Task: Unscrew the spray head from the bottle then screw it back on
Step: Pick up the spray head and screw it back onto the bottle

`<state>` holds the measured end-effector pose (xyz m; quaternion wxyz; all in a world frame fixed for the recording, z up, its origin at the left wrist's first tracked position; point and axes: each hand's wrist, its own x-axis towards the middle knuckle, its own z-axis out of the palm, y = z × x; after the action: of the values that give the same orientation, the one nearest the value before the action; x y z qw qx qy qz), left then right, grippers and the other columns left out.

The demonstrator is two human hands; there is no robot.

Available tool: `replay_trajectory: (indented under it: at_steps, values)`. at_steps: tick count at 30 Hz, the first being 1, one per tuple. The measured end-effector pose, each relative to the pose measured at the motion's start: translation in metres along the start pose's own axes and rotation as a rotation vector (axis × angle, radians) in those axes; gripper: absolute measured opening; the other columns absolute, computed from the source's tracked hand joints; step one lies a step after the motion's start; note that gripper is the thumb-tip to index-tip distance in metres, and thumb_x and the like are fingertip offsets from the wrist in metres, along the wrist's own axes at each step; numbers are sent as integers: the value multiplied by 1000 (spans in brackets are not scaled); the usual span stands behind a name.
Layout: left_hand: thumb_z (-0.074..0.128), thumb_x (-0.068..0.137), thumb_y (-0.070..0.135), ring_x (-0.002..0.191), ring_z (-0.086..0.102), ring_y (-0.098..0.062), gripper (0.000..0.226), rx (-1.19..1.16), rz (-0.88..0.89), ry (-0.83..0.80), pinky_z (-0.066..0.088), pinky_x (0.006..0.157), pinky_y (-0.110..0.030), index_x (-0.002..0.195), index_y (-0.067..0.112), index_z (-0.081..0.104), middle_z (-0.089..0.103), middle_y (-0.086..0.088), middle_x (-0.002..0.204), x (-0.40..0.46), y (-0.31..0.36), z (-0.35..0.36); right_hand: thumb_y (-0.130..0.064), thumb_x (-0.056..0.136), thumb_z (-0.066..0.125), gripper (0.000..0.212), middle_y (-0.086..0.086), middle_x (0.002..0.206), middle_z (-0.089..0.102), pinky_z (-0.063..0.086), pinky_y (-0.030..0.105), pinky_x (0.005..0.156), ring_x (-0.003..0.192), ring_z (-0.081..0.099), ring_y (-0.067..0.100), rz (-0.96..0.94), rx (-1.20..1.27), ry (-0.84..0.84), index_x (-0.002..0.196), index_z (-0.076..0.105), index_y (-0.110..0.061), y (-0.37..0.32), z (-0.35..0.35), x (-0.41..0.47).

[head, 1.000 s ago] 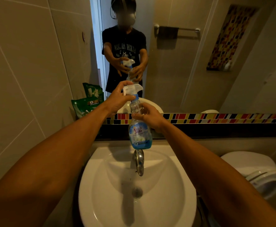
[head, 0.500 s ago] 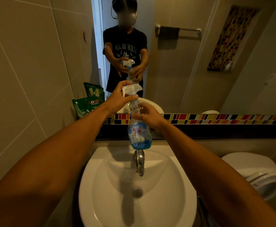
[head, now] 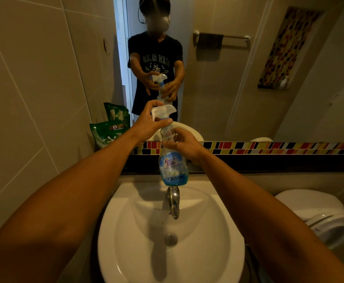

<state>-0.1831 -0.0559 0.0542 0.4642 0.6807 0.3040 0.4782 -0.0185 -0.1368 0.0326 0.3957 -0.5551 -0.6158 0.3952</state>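
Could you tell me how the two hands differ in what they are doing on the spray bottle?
The left hand wraps the white spray head at the top; the right hand grips the spray bottle lower, around its clear neck. The left reaches in from the left, the right from the right. Both are closed on it above the sink.

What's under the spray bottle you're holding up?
Right below the spray bottle is the metal tap, and under that the white sink with its drain. The bottle hides where the tap joins the sink, so that part cannot be seen.
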Motion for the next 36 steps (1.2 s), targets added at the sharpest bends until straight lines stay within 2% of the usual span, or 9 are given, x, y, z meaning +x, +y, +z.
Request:
replay_trajectory:
  at_steps: [3, 6, 11, 14, 19, 26, 28, 33, 36]
  values:
    - [77, 81, 13, 98, 62, -17, 55, 51, -2, 6, 56, 66, -18, 125, 30, 50, 54, 1, 118, 1, 1, -3, -19, 94, 75, 46, 4, 114, 70, 62, 44, 90, 103, 72, 25, 4, 3, 3, 136, 56, -13, 0, 0, 0]
    - [74, 82, 9, 99, 60, -19, 52, 69, -39, -13, 55, 63, -16, 121, 36, 51, 55, 3, 114, 3, 3, -5, -19, 94, 74, 45, 3, 116, 70, 60, 49, 95, 106, 71, 26, 15, 7, 2, 135, 56, -14, 1, -1, 0]
    - [80, 81, 21, 100, 64, -16, 59, -6, -19, 4, 57, 69, -22, 129, 27, 46, 53, -1, 121, -1, 2, 1, -22, 94, 76, 46, 8, 119, 70, 59, 51, 96, 106, 71, 27, 3, -20, 15, 135, 57, -13, -1, -1, 0]
    - [78, 82, 17, 99, 62, -16, 57, 41, 3, 25, 57, 66, -20, 128, 25, 46, 52, 3, 118, 0, 4, 1, -22, 94, 76, 46, 9, 120, 70, 59, 51, 96, 107, 71, 28, 2, -19, 19, 135, 57, -13, -2, 1, 1]
    - [73, 84, 7, 99, 62, -19, 52, 57, -42, -10, 55, 65, -17, 124, 31, 50, 54, -1, 118, 4, 5, -4, -20, 93, 76, 41, 4, 113, 71, 60, 47, 93, 103, 72, 25, 8, 17, 21, 130, 60, -14, -1, -1, 1]
    - [79, 82, 15, 101, 64, -20, 60, 8, -24, 1, 57, 67, -22, 132, 22, 45, 53, -6, 124, 3, 4, 0, -20, 93, 76, 45, 1, 111, 70, 61, 43, 91, 103, 71, 23, -7, -14, 12, 134, 58, -12, -4, -1, 2]
    - [78, 82, 13, 100, 63, -19, 59, 43, -4, 12, 57, 66, -20, 131, 21, 46, 52, -6, 123, 4, 4, -1, -20, 93, 76, 45, 3, 113, 70, 60, 46, 92, 104, 71, 25, -7, -13, 11, 134, 58, -12, -4, -1, 2]
    - [75, 83, 10, 108, 62, -28, 51, 80, -35, -14, 58, 73, -26, 117, 41, 53, 54, -7, 125, 6, 1, -4, -21, 94, 75, 42, 10, 118, 69, 59, 53, 96, 106, 71, 30, 9, 2, 19, 131, 58, -12, 0, -2, 2]
    - [73, 84, 12, 110, 61, -28, 50, 65, -42, -13, 57, 71, -23, 122, 38, 53, 54, -4, 123, 6, 1, -3, -20, 94, 75, 40, 7, 115, 70, 59, 53, 96, 105, 71, 28, 14, 10, 13, 130, 58, -13, 0, -3, 1]
